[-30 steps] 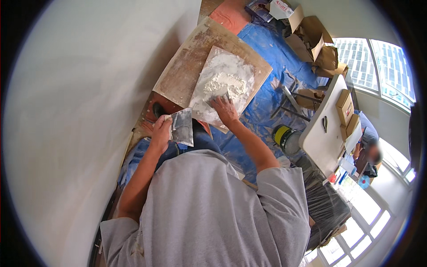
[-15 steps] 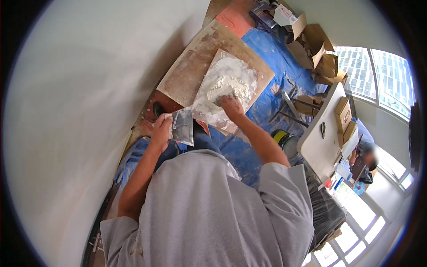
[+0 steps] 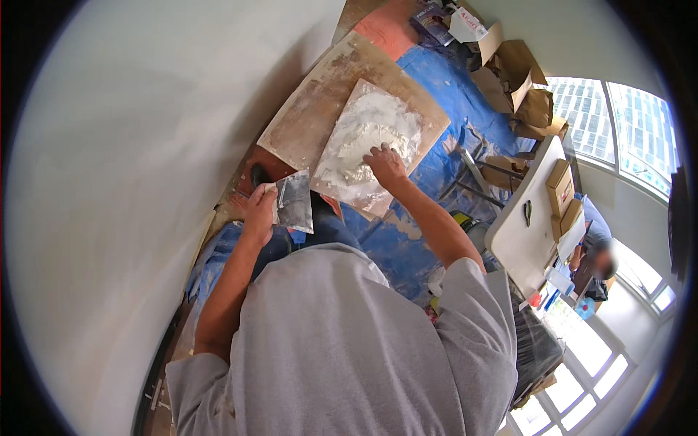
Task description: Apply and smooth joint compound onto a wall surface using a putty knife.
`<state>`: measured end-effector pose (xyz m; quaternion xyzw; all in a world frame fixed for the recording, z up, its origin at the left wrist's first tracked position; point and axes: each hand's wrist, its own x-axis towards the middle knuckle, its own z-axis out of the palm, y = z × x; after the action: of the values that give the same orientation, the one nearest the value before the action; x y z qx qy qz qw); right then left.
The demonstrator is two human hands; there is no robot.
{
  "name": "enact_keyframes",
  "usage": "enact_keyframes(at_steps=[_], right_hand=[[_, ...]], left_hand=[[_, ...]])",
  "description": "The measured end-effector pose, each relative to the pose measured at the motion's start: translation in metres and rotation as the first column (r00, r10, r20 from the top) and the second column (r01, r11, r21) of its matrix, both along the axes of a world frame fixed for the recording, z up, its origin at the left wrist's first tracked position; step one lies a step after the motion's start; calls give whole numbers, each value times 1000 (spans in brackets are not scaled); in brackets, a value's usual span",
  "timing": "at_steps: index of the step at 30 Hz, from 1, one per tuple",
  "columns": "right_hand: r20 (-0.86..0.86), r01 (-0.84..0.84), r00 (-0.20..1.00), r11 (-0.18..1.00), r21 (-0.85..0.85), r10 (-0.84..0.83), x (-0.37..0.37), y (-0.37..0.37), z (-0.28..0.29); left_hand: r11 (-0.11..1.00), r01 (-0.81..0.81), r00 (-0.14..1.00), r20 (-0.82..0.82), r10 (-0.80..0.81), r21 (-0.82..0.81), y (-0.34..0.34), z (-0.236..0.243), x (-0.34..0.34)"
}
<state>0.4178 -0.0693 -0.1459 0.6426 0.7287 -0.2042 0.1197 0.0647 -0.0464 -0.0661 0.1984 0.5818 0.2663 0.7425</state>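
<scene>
My left hand (image 3: 259,212) grips a wide scraper (image 3: 294,203) by its near edge, its flat grey blade smeared with white. Ahead of me lies a board (image 3: 378,198) spread with white plaster (image 3: 374,123), heaped thickest around its middle. Over the near side of that heap is my right hand (image 3: 387,166), fingers bent and closed. What the right fingers hold, if anything, is hidden beneath them.
The plaster board rests on a larger brown board (image 3: 313,109) beside a pale wall (image 3: 145,145). Blue sheeting (image 3: 429,80) covers the floor. At right stand a white table (image 3: 523,225) with pliers (image 3: 527,212), open cardboard boxes (image 3: 520,62) and a person (image 3: 596,225).
My right hand has shifted slightly right across the plaster, and its arm with it. My left hand and the scraper have moved a little left and up.
</scene>
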Motion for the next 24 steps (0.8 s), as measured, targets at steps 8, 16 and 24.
enact_keyframes(at_steps=[8,16,24], right_hand=[[-73,104,994,953,285,-87,-21,-7,-29],[-334,371,890,919,133,-311,-2,-41,69],[-822,906,256,422,21,-509,-57,-128,119]], left_hand=[[947,270,956,-167,-242,174,-10,-25,18],[894,372,910,-287,-298,250,-22,-54,57],[949,314,930,-200,-308,0,-16,-7,154]])
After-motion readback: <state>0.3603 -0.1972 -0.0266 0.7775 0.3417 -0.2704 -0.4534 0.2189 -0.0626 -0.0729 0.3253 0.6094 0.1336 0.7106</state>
